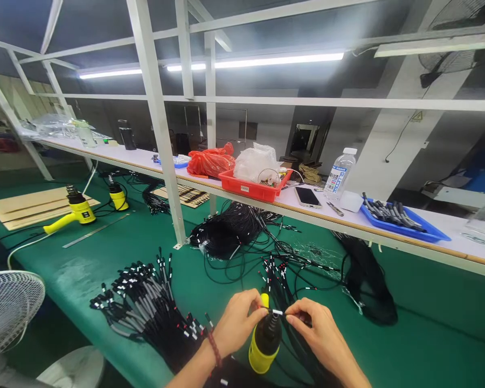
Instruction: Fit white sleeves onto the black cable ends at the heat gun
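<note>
1. A thin black cable with a white sleeve (277,312) is located between the two hands, just beside the top of an upright yellow-and-black hot-air gun (264,339).
2. Left hand (238,322): closed; thumb and fingers pinch the cable from the left. A red beaded bracelet (214,348) encircles the wrist.
3. Right hand (320,334): closed; thumb and fingers pinch the same cable from the right.
4. Bench surface: a green mat (436,334) carries a fanned bundle of black cables with white and red markers (149,304) left of the hands, and a tangled black cable coil (228,231) ahead of them.
5. Further left: two yellow-and-black hot-air guns (78,213) rest on the mat.
6. Overhead: a white shelf (307,200) holds a red plastic tray (253,187), a smartphone (307,197), a clear water bottle (339,173), and a blue tray of black cable pieces (402,223).
7. Lower left: a white desk fan (8,308) stands beside the bench.
</note>
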`<control>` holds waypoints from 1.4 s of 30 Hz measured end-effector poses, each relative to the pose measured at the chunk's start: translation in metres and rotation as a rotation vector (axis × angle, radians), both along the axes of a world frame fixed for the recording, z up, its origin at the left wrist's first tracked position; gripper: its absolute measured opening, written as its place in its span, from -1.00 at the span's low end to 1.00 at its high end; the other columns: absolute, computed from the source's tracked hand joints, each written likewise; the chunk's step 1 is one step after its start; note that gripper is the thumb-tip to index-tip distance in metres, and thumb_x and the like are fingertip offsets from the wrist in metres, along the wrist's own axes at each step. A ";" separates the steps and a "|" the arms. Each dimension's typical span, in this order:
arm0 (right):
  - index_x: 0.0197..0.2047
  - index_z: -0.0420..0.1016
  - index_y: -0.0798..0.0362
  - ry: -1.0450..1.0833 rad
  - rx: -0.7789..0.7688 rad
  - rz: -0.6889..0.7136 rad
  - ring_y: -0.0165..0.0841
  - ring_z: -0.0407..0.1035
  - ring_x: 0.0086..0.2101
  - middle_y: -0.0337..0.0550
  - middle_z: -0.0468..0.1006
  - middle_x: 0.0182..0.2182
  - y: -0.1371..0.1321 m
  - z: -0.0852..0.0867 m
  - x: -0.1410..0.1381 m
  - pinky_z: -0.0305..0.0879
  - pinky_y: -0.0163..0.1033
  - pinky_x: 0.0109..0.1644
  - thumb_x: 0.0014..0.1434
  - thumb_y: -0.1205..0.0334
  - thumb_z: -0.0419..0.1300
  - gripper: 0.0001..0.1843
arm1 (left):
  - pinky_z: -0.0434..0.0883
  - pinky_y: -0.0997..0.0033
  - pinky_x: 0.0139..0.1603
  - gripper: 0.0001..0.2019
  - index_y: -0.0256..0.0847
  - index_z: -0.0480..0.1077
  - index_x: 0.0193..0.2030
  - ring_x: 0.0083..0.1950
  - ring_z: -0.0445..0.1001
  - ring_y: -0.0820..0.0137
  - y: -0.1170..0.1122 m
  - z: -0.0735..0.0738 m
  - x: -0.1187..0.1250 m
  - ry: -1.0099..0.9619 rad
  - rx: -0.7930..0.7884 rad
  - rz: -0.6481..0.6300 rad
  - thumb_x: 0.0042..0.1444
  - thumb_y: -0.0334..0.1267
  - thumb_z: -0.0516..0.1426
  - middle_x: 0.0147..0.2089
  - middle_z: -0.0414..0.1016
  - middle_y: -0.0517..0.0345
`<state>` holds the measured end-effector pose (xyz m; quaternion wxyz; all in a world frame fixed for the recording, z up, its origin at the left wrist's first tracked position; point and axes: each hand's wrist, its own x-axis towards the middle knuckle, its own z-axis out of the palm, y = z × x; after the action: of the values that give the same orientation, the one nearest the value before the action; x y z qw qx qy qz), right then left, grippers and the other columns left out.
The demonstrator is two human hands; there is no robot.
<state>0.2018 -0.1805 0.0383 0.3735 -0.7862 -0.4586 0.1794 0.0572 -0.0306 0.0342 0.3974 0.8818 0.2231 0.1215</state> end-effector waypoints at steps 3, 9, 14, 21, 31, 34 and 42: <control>-0.39 0.51 0.02 -0.013 -0.017 0.013 -0.32 0.36 -0.40 -0.21 0.51 -0.44 -0.002 -0.001 0.002 0.21 -0.28 -0.32 0.17 0.18 0.06 -0.78 | 0.24 0.45 -0.12 -0.90 -0.16 0.34 -0.29 -0.14 0.35 0.36 -0.001 0.001 0.000 -0.007 0.005 0.007 0.21 -0.21 0.07 -0.23 0.46 0.26; -0.42 0.49 0.02 -0.036 -0.016 0.034 -0.33 0.35 -0.41 -0.22 0.49 -0.47 -0.002 0.001 0.001 0.20 -0.29 -0.33 0.17 0.18 0.05 -0.77 | 0.23 0.41 -0.15 -0.62 -0.18 0.36 -0.39 -0.21 0.37 0.34 -0.001 0.001 0.002 0.098 0.144 -0.021 0.35 -0.15 -0.15 -0.36 0.46 0.20; -0.44 0.48 0.03 -0.055 0.005 0.011 -0.34 0.35 -0.41 -0.24 0.46 -0.48 -0.001 0.000 -0.001 0.19 -0.29 -0.34 0.13 0.26 0.08 -0.81 | 0.23 0.43 -0.15 -0.68 -0.19 0.37 -0.40 -0.19 0.36 0.33 0.001 -0.003 0.000 0.087 0.120 -0.017 0.31 -0.16 -0.06 -0.34 0.47 0.20; -0.48 0.45 0.03 -0.067 0.049 -0.031 -0.36 0.32 -0.45 -0.28 0.41 -0.51 0.002 -0.002 -0.001 0.17 -0.30 -0.37 0.08 0.30 0.13 -0.87 | 0.27 0.43 -0.09 -0.91 -0.16 0.33 -0.29 -0.14 0.36 0.36 -0.001 -0.004 -0.001 -0.026 0.027 -0.030 0.20 -0.24 0.05 -0.22 0.45 0.24; -0.46 0.45 0.02 -0.086 -0.025 0.018 -0.36 0.31 -0.45 -0.29 0.45 -0.52 -0.004 -0.001 0.000 0.10 -0.32 -0.37 0.19 0.23 0.07 -0.77 | 0.25 0.41 -0.11 -0.72 -0.18 0.32 -0.39 -0.20 0.35 0.36 -0.002 -0.012 0.001 0.023 0.116 -0.052 0.31 -0.20 -0.07 -0.31 0.44 0.20; -0.47 0.41 0.03 -0.077 0.009 -0.001 -0.37 0.30 -0.44 -0.30 0.41 -0.51 -0.002 -0.003 -0.001 0.13 -0.33 -0.37 0.14 0.27 0.10 -0.84 | 0.26 0.41 -0.04 -0.91 -0.17 0.29 -0.30 -0.13 0.33 0.37 -0.002 -0.011 -0.001 -0.077 0.072 -0.061 0.23 -0.28 0.03 -0.23 0.41 0.23; -0.49 0.46 0.04 -0.057 -0.027 0.009 -0.35 0.32 -0.45 -0.26 0.48 -0.53 0.000 0.000 -0.004 0.09 -0.31 -0.39 0.26 0.11 0.01 -0.64 | 0.25 0.32 -0.09 -0.59 -0.18 0.26 -0.49 -0.26 0.33 0.33 -0.003 -0.006 -0.001 0.047 0.152 -0.020 0.36 -0.18 -0.18 -0.43 0.39 0.20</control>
<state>0.1974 -0.1806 0.0383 0.3488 -0.7938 -0.4702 0.1646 0.0564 -0.0336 0.0286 0.3250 0.9142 0.2138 0.1134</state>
